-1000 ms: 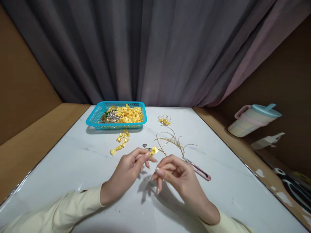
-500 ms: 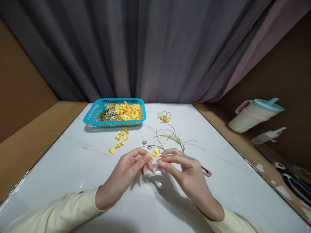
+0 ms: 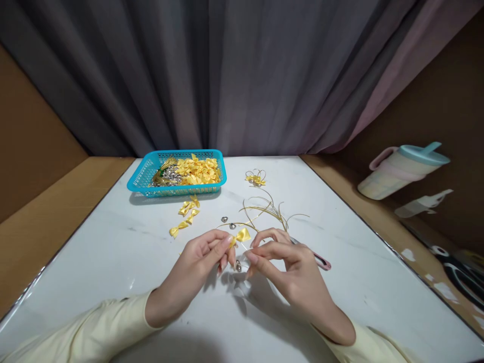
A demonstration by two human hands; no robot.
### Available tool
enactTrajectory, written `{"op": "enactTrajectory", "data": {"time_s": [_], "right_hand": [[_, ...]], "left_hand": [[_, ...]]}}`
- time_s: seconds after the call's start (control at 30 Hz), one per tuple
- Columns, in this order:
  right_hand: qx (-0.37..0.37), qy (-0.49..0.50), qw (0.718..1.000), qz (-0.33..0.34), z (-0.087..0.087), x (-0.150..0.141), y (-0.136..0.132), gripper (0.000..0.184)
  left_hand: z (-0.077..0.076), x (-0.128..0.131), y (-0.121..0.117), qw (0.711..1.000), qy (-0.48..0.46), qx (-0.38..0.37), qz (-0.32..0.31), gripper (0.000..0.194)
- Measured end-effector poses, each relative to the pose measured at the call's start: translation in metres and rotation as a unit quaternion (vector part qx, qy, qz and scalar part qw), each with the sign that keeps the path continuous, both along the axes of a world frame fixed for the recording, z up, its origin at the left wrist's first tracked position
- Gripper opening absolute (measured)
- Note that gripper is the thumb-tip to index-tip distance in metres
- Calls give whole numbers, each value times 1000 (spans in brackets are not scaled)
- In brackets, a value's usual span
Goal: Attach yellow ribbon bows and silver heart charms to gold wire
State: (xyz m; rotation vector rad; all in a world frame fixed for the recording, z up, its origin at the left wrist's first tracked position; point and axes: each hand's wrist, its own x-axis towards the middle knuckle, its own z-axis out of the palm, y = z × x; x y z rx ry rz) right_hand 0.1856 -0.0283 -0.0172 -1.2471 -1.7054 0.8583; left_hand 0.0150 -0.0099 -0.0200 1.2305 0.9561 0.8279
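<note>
My left hand (image 3: 196, 264) pinches a small yellow ribbon bow (image 3: 242, 235) between thumb and fingers, just above the white table (image 3: 113, 242). Close beside it, my right hand (image 3: 287, 267) has its thumb and forefinger pinched near the bow, apparently on a thin gold cord that I can barely see. A small silver charm (image 3: 238, 265) hangs between the two hands. Beyond them lie loose gold cords (image 3: 264, 210) and a silver heart charm (image 3: 224, 219).
A blue basket (image 3: 140, 182) at the back left holds several yellow bows and silver charms. More yellow bows (image 3: 185, 217) lie before it. A finished bow piece (image 3: 255, 178) lies at the back. Pink snips (image 3: 321, 260) rest by my right hand. A lidded cup (image 3: 401, 171) stands on the right ledge.
My right hand moved up to the bow and pinched beside it. A silver charm now hangs between the hands. The view tilted slightly.
</note>
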Motion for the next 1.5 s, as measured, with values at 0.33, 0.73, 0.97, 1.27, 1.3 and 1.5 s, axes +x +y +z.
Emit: {"op": "enactTrajectory", "data": {"time_s": [0.33, 0.73, 0.97, 1.27, 1.3, 1.5], "right_hand": [[-2, 3, 1000, 23, 2, -1, -3, 27], [-27, 16, 999, 24, 3, -1, -4, 28], [-35, 12, 999, 24, 2, -1, -2, 29], [-112, 31, 993, 10, 7, -2, -2, 26], [-143, 45, 989, 8, 9, -2, -1, 24], [-244, 117, 962, 30, 13, -1, 0, 20]], "left_hand": [[0, 0, -1, 1000, -2, -19, -3, 30], [1, 1, -1, 1000, 3, -24, -7, 30], [2, 1, -2, 1000, 13, -21, -3, 30], [2, 0, -2, 999, 41, -5, -6, 28], [1, 0, -2, 998, 55, 5, -5, 27], [-9, -3, -6, 973, 177, 145, -17, 22]]}}
